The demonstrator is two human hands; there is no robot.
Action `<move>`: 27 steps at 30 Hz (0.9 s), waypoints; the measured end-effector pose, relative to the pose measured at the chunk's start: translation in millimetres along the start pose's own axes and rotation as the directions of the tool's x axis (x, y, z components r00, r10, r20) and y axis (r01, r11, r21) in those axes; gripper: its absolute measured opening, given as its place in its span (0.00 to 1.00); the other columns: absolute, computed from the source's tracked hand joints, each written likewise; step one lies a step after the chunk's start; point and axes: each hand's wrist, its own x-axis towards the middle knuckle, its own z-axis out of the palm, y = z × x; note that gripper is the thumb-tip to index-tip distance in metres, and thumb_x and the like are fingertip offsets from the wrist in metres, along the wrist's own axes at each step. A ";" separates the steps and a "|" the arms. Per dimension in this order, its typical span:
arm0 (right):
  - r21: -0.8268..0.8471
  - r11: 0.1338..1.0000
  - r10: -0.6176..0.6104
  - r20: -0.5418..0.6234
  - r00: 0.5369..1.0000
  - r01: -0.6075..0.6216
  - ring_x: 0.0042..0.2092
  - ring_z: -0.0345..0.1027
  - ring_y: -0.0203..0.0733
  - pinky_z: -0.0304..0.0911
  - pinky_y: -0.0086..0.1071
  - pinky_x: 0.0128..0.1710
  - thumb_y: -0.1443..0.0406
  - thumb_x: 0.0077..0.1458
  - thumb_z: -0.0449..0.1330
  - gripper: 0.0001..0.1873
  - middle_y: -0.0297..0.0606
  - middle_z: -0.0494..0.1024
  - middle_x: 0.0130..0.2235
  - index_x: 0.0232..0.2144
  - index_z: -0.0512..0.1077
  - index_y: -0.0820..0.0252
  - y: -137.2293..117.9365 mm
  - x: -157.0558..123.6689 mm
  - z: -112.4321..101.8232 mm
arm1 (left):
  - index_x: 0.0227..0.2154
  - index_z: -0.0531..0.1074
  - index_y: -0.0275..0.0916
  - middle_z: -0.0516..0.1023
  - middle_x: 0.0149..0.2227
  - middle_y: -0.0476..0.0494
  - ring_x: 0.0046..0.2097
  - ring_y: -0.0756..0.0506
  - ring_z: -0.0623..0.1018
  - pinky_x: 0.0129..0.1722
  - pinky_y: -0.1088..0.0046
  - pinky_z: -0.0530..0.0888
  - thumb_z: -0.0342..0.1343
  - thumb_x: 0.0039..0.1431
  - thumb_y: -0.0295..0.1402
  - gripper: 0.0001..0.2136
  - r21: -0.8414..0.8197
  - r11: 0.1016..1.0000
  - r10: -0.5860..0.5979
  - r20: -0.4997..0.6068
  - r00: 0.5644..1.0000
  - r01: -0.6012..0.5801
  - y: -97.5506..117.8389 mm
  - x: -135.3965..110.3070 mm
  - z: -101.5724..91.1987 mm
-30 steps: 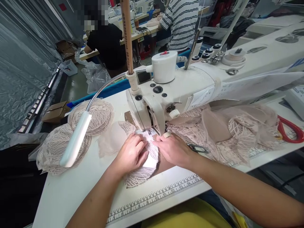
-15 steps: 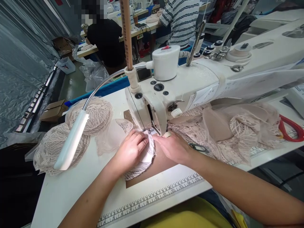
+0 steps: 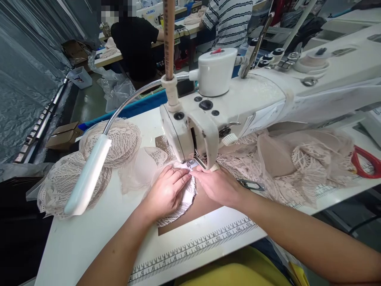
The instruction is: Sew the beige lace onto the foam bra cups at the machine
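Note:
A pale lace bra cup (image 3: 182, 203) lies on the table under the needle of a white sewing machine (image 3: 226, 107). My left hand (image 3: 166, 191) rests on the cup with its fingers curled, pressing the lace flat just left of the presser foot. My right hand (image 3: 218, 185) lies on the cup's right edge with fingers together, tips touching the fabric beside the needle; a pale band sits on one finger. Both hands meet right in front of the needle.
Stacks of lace cups (image 3: 74, 171) lie at the left under a gooseneck lamp (image 3: 89, 174). More lace pieces (image 3: 297, 167) are heaped right of the machine, with thread snips (image 3: 251, 184) and red-handled scissors (image 3: 366, 163). Printed ruler (image 3: 193, 250) runs along the table's front edge. Two other people sit at tables behind.
Both hands have slid the lace cup a little farther back toward the needle, and less of the cup shows in front of my hands. The camera view rose slightly.

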 end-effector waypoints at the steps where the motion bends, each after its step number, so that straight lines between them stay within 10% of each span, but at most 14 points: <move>1: -0.007 1.000 0.000 0.000 1.000 -0.001 0.32 0.59 0.38 0.52 0.30 0.32 0.74 0.56 0.49 0.15 0.38 0.72 0.31 0.40 0.73 0.61 0.5 0.1 0.9 | 0.53 0.66 0.35 0.71 0.53 0.34 0.51 0.40 0.71 0.56 0.50 0.62 0.46 0.56 0.23 0.21 0.001 1.000 -0.006 0.002 1.000 0.006 -0.7 -0.2 0.2; 27: -0.087 0.994 0.064 -0.006 0.998 -0.064 0.36 0.65 0.40 0.56 0.30 0.32 0.74 0.56 0.49 0.18 0.42 0.75 0.40 0.45 0.72 0.59 -4.1 5.9 1.8 | 0.54 0.65 0.36 0.73 0.52 0.34 0.49 0.39 0.71 0.48 0.55 0.71 0.46 0.60 0.24 0.19 0.024 1.000 -0.012 -0.014 1.000 0.012 -7.1 1.5 2.9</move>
